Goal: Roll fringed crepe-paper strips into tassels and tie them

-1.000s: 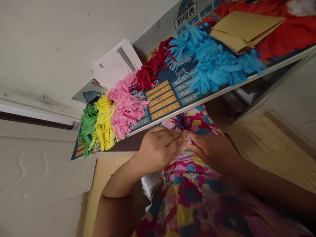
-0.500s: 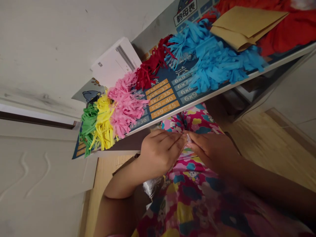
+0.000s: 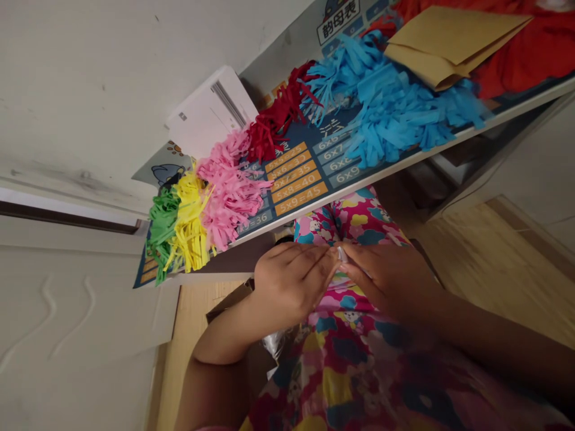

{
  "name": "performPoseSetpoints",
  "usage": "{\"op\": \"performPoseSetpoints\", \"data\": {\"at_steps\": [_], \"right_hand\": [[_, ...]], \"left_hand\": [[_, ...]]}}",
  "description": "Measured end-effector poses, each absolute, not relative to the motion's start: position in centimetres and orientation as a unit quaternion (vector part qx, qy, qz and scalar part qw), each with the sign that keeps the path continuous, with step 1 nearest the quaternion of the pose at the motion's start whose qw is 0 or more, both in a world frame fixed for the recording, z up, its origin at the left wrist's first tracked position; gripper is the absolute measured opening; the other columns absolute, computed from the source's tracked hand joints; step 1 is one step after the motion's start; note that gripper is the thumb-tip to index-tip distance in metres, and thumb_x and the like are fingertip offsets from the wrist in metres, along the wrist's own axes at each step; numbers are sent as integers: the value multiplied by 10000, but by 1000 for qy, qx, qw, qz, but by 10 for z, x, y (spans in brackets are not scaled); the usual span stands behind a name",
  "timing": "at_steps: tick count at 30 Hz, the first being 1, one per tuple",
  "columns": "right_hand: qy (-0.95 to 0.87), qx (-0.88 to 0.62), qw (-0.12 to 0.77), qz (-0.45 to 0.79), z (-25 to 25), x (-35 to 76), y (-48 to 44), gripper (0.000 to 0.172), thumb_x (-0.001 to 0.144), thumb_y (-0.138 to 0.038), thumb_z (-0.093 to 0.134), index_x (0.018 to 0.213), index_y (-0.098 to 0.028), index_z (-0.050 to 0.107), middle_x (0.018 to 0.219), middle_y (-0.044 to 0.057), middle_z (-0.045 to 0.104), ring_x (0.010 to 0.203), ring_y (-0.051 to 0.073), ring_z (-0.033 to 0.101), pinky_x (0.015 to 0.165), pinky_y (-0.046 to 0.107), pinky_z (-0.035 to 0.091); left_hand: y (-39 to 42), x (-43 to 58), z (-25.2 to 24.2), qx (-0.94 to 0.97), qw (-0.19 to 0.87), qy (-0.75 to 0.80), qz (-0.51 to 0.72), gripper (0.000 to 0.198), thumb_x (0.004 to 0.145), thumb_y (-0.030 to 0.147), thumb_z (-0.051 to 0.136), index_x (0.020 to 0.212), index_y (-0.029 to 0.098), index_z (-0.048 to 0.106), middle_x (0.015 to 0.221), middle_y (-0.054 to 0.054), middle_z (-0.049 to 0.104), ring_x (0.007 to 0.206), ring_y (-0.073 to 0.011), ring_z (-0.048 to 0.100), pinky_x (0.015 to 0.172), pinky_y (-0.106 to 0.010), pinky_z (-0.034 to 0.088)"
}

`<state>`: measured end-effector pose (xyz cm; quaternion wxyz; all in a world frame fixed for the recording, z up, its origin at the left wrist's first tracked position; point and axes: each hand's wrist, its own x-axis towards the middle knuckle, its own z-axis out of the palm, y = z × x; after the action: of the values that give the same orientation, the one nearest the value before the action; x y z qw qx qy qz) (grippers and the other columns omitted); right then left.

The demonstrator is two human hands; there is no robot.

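Note:
Over my lap, my left hand (image 3: 290, 280) and my right hand (image 3: 389, 276) meet with their fingertips together. Pinched between them is a small white piece (image 3: 342, 255), thin and perhaps twisted; most of it is hidden by the fingers, and its kind cannot be told. Both hands are closed, the left with its back turned up. Just beyond them, along the table, lie fringed paper tassels: green (image 3: 162, 222), yellow (image 3: 191, 221), pink (image 3: 233, 191), dark red (image 3: 274, 123) and blue (image 3: 390, 114).
The tabletop's edge (image 3: 359, 184) runs slantwise in front of my hands. On the table are a printed times-table mat (image 3: 299, 179), a white box or pad (image 3: 211, 111), a folded brown paper (image 3: 453, 39) and red material (image 3: 534, 57). A clear plastic bag (image 3: 275, 344) is below my left arm.
Both hands stay together at the white piece, with only a very slight shift of the fingers. A little more of the white piece shows. The tassels have not moved.

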<state>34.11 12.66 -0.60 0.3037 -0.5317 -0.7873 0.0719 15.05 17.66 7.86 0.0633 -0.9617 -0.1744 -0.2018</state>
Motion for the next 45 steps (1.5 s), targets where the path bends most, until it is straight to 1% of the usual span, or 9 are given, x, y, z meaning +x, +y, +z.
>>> {"op": "performPoseSetpoints", "data": {"at_steps": [4,10,15,20,24,29,33,37,45], "right_hand": [[-787,-524,321,59,-6,341,126,348,1035,-301,361,1104,-148,665,781,51,749,648,169,658,585,307,321],[-784,-526,323,68,-9,339,125,326,1023,-293,390,1134,-151,662,824,57,757,675,178,663,583,315,346],[-784,-514,340,70,-7,338,123,325,1041,-313,374,1026,-173,666,848,44,760,692,165,679,597,307,362],[-787,-507,345,66,-5,339,121,319,1030,-294,374,1126,-160,648,917,48,775,692,172,684,593,317,380],[-784,-512,346,62,-5,338,121,333,1039,-301,361,1095,-160,657,867,39,769,664,177,675,579,326,362],[-780,-511,356,58,-3,336,123,350,1048,-302,342,1040,-170,665,850,35,768,647,172,669,577,325,342],[-782,-504,359,69,-1,336,122,332,1047,-289,361,981,-170,664,842,40,763,627,162,656,551,321,314],[-780,-506,362,71,-2,338,120,344,1061,-309,348,1021,-163,657,813,27,753,633,166,662,557,320,326],[-783,-512,349,61,-2,337,120,411,1072,-329,291,1029,-159,663,845,36,761,611,169,654,551,325,321]], "left_hand": [[175,147,78,-965,66,-173,-185,191,931,141,625,1115,116,672,1010,-100,790,931,-201,760,802,-325,634],[175,145,78,-964,62,-173,-190,189,933,143,624,1111,109,676,1003,-97,790,935,-205,761,809,-327,640],[172,144,80,-965,58,-178,-184,213,916,158,665,1120,101,679,1025,-93,790,938,-200,761,812,-315,641],[169,147,81,-962,55,-187,-190,190,881,180,718,1061,124,693,975,-78,794,917,-204,764,819,-322,648],[169,148,81,-963,77,-184,-182,200,883,183,718,1069,114,691,995,-88,792,930,-221,765,809,-329,651],[171,145,78,-963,71,-173,-195,233,831,156,772,1045,113,689,992,-78,796,900,-220,768,796,-322,653],[170,139,75,-963,61,-174,-196,237,869,158,730,1093,104,678,1007,-90,791,920,-204,759,822,-316,641],[169,135,73,-963,37,-187,-189,263,889,147,696,1145,94,666,1044,-109,781,953,-200,748,844,-325,635],[168,133,70,-963,42,-174,-201,288,846,102,734,1123,55,670,1011,-115,781,921,-212,746,812,-328,639]]}}
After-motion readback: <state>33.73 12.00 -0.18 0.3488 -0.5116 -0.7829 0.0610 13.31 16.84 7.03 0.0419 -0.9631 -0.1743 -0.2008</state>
